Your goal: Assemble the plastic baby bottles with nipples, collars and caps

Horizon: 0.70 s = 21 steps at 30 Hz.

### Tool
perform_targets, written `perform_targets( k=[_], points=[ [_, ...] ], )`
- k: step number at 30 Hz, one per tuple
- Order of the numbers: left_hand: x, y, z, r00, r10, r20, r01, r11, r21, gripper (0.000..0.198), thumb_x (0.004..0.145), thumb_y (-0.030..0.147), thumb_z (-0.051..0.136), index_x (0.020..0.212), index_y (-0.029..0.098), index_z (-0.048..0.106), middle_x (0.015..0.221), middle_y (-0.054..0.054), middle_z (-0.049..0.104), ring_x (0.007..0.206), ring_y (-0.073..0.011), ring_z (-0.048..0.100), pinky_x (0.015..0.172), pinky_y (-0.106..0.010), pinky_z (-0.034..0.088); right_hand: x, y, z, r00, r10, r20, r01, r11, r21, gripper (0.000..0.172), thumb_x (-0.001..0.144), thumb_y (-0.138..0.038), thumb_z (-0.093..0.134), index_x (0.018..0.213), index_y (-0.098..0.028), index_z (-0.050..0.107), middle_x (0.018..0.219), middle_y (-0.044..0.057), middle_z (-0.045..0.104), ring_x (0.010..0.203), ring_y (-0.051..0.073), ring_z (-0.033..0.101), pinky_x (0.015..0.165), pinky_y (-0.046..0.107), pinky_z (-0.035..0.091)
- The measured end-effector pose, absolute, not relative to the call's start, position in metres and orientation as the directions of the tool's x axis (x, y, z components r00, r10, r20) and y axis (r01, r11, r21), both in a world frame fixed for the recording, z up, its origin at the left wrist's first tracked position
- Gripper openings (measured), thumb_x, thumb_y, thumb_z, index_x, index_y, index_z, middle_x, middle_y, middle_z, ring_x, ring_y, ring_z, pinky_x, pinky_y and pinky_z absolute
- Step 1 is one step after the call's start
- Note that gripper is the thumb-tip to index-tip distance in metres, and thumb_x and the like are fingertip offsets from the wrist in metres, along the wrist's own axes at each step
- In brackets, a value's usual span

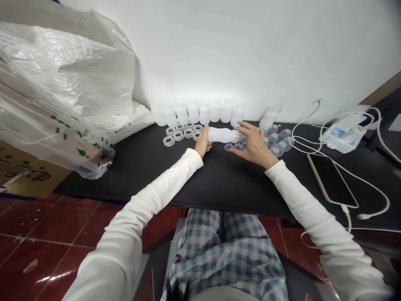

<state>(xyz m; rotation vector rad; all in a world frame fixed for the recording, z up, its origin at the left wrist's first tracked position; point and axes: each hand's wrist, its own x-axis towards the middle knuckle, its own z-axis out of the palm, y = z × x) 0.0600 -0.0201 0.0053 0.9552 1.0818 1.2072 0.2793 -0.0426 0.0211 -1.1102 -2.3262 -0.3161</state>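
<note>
My left hand [203,142] is wrapped around the base end of a frosted white baby bottle [222,135], held lying sideways above the table with its neck toward the right. A clear teat [241,137] shows at the neck. Close by that end, my right hand [254,143] has thumb and forefinger spread wide on either side of it; nothing is visibly gripped, though the palm side is partly hidden. Just below the bottle lie a few clear ring-shaped pieces [228,146]. Several clear domed caps [278,143] are grouped beyond the right hand.
Several white bottles [194,113] line the wall, with screw rings [178,135] before them. One bottle with a domed top [271,115] stands apart at right. A phone [332,179], white cables [360,173] and a charger block [343,133] occupy the right; plastic bags [72,79] the left.
</note>
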Motion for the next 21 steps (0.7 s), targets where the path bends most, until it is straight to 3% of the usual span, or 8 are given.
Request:
perform_targets(
  k=[2, 5, 7, 13, 15, 18, 21],
  points=[
    [0.06, -0.02, 0.006, 0.03, 0.991, -0.131, -0.23, 0.134, 0.964, 0.061, 0.096, 0.075, 0.041, 0.065, 0.022, 0.039, 0.046, 0.008, 0.025, 0.037, -0.0054, 0.022, 0.038, -0.02, 0.017, 0.281, -0.041, 0.021, -0.474, 0.683, 0.557, 0.804, 0.593, -0.042, 0.056, 0.098, -0.051, 0.055, 0.145, -0.023, 0.045, 0.151, 0.018, 0.051, 0.134, 0.037, 0.048, 0.107, 0.053, 0.033],
    [0.061, -0.02, 0.005, 0.022, 0.991, -0.133, -0.234, 0.134, 0.963, 0.059, 0.097, 0.071, 0.043, 0.065, 0.022, 0.039, 0.045, 0.008, 0.026, 0.037, -0.0055, 0.022, 0.037, -0.019, 0.017, 0.283, -0.038, 0.021, -0.428, 0.706, 0.564, 0.841, 0.539, -0.037, 0.036, 0.102, -0.049, 0.047, 0.123, -0.023, 0.061, 0.139, 0.015, 0.061, 0.128, 0.036, 0.05, 0.105, 0.052, 0.033],
    [0.061, -0.019, 0.005, 0.015, 0.99, -0.138, -0.238, 0.138, 0.961, 0.057, 0.099, 0.068, 0.044, 0.066, 0.022, 0.039, 0.045, 0.008, 0.026, 0.037, -0.0056, 0.022, 0.038, -0.018, 0.017, 0.283, -0.037, 0.021, -0.424, 0.7, 0.574, 0.843, 0.537, -0.032, 0.033, 0.102, -0.048, 0.05, 0.117, -0.022, 0.062, 0.133, 0.014, 0.064, 0.124, 0.035, 0.052, 0.103, 0.052, 0.034],
    [0.057, -0.015, 0.006, 0.059, 0.979, -0.195, -0.355, 0.203, 0.913, 0.058, 0.103, 0.066, 0.026, 0.073, 0.02, 0.048, 0.045, 0.008, 0.027, 0.037, -0.0063, 0.021, 0.038, -0.019, 0.015, 0.291, -0.036, 0.027, -0.424, 0.656, 0.625, 0.832, 0.555, -0.018, 0.034, 0.101, -0.033, 0.051, 0.132, -0.022, 0.054, 0.132, 0.014, 0.065, 0.119, 0.033, 0.056, 0.102, 0.051, 0.036],
    [0.057, -0.015, 0.009, 0.088, 0.982, -0.169, -0.411, 0.19, 0.892, 0.058, 0.103, 0.065, 0.024, 0.082, 0.019, 0.053, 0.048, 0.006, 0.036, 0.038, -0.0071, 0.026, 0.039, -0.02, 0.017, 0.296, -0.035, 0.029, -0.345, 0.653, 0.674, 0.87, 0.491, -0.03, 0.036, 0.099, -0.031, 0.051, 0.134, -0.022, 0.053, 0.135, 0.015, 0.062, 0.122, 0.035, 0.055, 0.104, 0.053, 0.035],
    [0.059, -0.016, 0.012, 0.116, 0.989, -0.096, -0.455, 0.139, 0.879, 0.046, 0.097, 0.064, 0.045, 0.097, 0.019, 0.056, 0.067, 0.0, 0.06, 0.048, -0.0083, 0.044, 0.042, -0.02, 0.025, 0.305, -0.032, 0.031, -0.202, 0.66, 0.724, 0.922, 0.377, -0.086, 0.045, 0.096, -0.037, 0.054, 0.137, -0.019, 0.051, 0.134, 0.018, 0.059, 0.123, 0.038, 0.053, 0.103, 0.057, 0.036],
    [0.06, -0.016, 0.011, 0.127, 0.992, -0.017, -0.433, 0.071, 0.899, 0.039, 0.085, 0.05, 0.069, 0.101, 0.02, 0.05, 0.091, -0.004, 0.07, 0.067, -0.0104, 0.06, 0.054, -0.022, 0.04, 0.31, -0.03, 0.033, -0.096, 0.668, 0.738, 0.947, 0.29, -0.139, 0.051, 0.095, -0.044, 0.054, 0.138, -0.016, 0.05, 0.13, 0.021, 0.058, 0.12, 0.039, 0.054, 0.101, 0.058, 0.038]
  ],
)
